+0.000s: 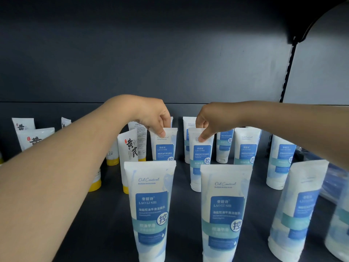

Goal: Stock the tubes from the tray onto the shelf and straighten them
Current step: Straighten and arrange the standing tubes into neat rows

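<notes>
On the left of the shelf [186, 214] stand yellow-capped tubes [130, 148]. The left hand [151, 114] pinches the flat crimped top of the left tube [164, 148]. Just beside it, the right hand [209, 118] pinches the right tube [201, 163] the same way. Both tubes stand cap-down mid-shelf, long axis vertical, straight below the fingers [161, 131]. Their glossy, soft plastic will likely flex.

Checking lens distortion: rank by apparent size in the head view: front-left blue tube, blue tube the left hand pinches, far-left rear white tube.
1. front-left blue tube
2. blue tube in left hand
3. far-left rear white tube, partly hidden
Nearness may explain this.
</notes>
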Demonstrator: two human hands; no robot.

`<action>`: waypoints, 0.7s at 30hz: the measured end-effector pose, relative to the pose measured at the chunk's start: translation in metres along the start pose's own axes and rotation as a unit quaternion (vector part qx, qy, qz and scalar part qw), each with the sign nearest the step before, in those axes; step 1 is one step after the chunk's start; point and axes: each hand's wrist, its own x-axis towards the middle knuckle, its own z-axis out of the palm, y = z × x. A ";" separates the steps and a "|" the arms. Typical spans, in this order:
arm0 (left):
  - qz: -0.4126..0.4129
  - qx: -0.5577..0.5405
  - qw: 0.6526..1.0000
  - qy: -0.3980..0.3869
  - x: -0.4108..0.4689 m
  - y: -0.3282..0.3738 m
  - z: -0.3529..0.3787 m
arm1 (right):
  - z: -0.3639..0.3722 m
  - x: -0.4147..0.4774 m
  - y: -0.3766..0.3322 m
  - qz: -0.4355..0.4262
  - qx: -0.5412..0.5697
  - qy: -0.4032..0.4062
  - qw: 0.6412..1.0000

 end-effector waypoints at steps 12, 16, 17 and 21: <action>-0.009 0.016 1.000 -0.010 0.005 0.001 0.001 | 0.002 0.000 0.001 0.006 -0.002 0.003 1.000; -0.008 0.017 1.000 -0.023 0.008 0.002 0.001 | -0.002 -0.003 -0.002 0.025 -0.006 -0.021 0.999; -0.009 0.016 1.000 -0.025 0.007 0.003 0.000 | -0.002 -0.004 -0.003 0.033 -0.008 -0.030 0.999; -0.021 -0.015 1.000 -0.003 0.000 0.010 -0.012 | -0.011 -0.005 -0.011 0.055 -0.015 -0.028 0.998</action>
